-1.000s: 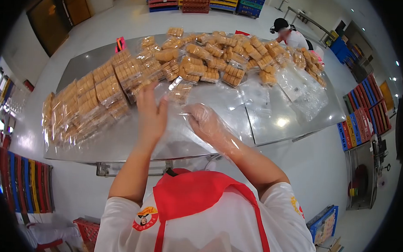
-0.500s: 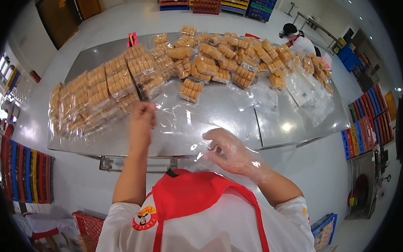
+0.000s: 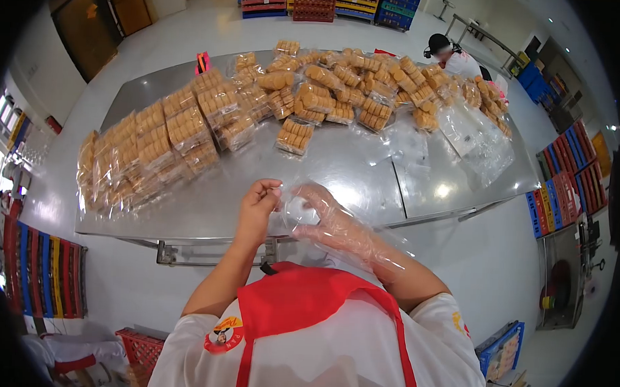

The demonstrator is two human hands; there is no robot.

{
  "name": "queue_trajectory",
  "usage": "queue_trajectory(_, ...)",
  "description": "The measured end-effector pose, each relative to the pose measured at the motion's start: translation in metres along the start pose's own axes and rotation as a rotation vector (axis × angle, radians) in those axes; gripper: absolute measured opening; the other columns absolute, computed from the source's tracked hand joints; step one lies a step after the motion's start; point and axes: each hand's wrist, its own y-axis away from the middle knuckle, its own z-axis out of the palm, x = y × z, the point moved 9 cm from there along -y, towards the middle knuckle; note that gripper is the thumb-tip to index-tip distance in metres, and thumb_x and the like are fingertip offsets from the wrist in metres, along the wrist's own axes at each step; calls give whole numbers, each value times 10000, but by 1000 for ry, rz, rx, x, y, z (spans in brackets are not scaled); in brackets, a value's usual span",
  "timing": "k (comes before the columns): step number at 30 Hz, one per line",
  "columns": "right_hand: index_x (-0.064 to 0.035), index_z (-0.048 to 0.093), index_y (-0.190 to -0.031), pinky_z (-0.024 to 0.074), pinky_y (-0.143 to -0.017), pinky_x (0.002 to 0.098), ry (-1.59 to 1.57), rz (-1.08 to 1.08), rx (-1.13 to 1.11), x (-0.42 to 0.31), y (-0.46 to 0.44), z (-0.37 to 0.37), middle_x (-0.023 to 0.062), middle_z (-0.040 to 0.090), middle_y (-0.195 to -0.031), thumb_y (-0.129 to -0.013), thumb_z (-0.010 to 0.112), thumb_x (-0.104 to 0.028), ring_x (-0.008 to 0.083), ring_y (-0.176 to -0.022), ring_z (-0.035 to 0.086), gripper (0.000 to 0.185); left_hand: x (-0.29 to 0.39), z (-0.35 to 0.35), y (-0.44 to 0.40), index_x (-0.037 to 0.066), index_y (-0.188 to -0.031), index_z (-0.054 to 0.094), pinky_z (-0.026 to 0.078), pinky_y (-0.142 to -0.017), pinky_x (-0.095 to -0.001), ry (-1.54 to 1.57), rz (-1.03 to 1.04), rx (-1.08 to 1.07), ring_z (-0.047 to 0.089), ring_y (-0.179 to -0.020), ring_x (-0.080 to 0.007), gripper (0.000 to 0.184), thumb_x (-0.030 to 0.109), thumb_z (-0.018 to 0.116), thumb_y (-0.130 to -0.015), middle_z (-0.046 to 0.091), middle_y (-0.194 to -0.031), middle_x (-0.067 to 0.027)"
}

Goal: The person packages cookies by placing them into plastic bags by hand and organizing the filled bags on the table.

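Left hand pinches clear plastic just left of the right hand, gloved, half open, apparently empty.

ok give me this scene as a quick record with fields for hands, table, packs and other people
left hand: bare, fingers curled in beside the right; grip unclear
right hand: in a clear plastic glove, thumb and fingers apart
surface: metal table
packs: stacked rows at left, jumbled pile at the back, single pack in front
plastic: clear sheets or bags at right
other person: beyond the table's far right
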Motion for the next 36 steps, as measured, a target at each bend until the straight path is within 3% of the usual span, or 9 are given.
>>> queue_trajectory(2,-144,373,-1498,520,-988,403,92,148,-107,33,-8,1,176,308,-1524,-810,817,-225,338,-1320,455,823,-3,-3,-1,71,-1140,601,446,-668,-257,35,-9,4,536,-746,-85,211,93,613,-931,553,-870,28)
queue_trajectory(9,-123,350,-1519,522,-999,421,96,-7,-45,18,7,-17,191,368,-1506,-853,769,-250,357,-1211,563,796,-19,-2,-14,65,-1149,565,541,-693,-317,69,-41,169,571,-794,-129,206,51,553,-944,529,-928,3)
queue_trajectory(13,-20,631,-1260,561,-834,387,239,1,-86,38,31,-70,182,651,-1188,-904,711,-207,287,-1041,651,411,-30,-17,-48,56,-1137,566,563,-637,-323,13,20,343,571,-774,-133,187,53,540,-952,535,-929,-11)
queue_trajectory(16,13,697,-1097,531,-714,313,-144,274,183,62,64,-142,116,698,-948,-940,665,-183,181,-828,650,253,-49,-24,-84,53,-1135,569,538,-607,-290,-22,12,338,572,-758,-120,175,78,544,-964,542,-908,-13)
queue_trajectory(19,17,699,-1025,513,-705,265,-402,301,537,127,92,-207,141,688,-955,-942,618,-142,164,-735,634,196,-61,-36,-112,60,-1079,596,486,-530,-262,-140,77,447,569,-678,-112,123,124,577,-975,543,-845,-1)
queue_trajectory(24,33,671,-1089,475,-690,273,66,255,705,192,45,-293,60,659,-863,-948,627,-205,132,-758,586,280,-80,-59,-106,47,-1177,541,468,-687,-268,-199,343,820,513,-775,-106,256,248,547,-1020,521,-916,-19)
queue_trajectory(28,80,631,-1151,483,-930,427,225,39,948,211,-30,-338,258,679,-1044,-917,643,-265,379,-1009,649,417,-81,-34,-43,46,-1256,476,431,-845,-283,-148,410,1020,479,-899,-124,351,318,509,-1038,490,-1018,-49)
queue_trajectory(31,57,651,-1127,493,-893,423,285,239,991,244,-71,-350,263,688,-1000,-891,670,-275,380,-967,659,407,-91,-1,-1,35,-1238,455,429,-851,-304,12,344,964,483,-919,-146,343,299,513,-1027,490,-1034,-54)
queue_trajectory(36,3,698,-983,500,-802,404,135,358,899,250,-96,-338,203,704,-867,-867,699,-275,335,-842,666,301,-99,25,20,0,-1208,428,401,-905,-341,-623,285,734,445,-1024,-215,393,268,574,-962,438,-1133,-125)
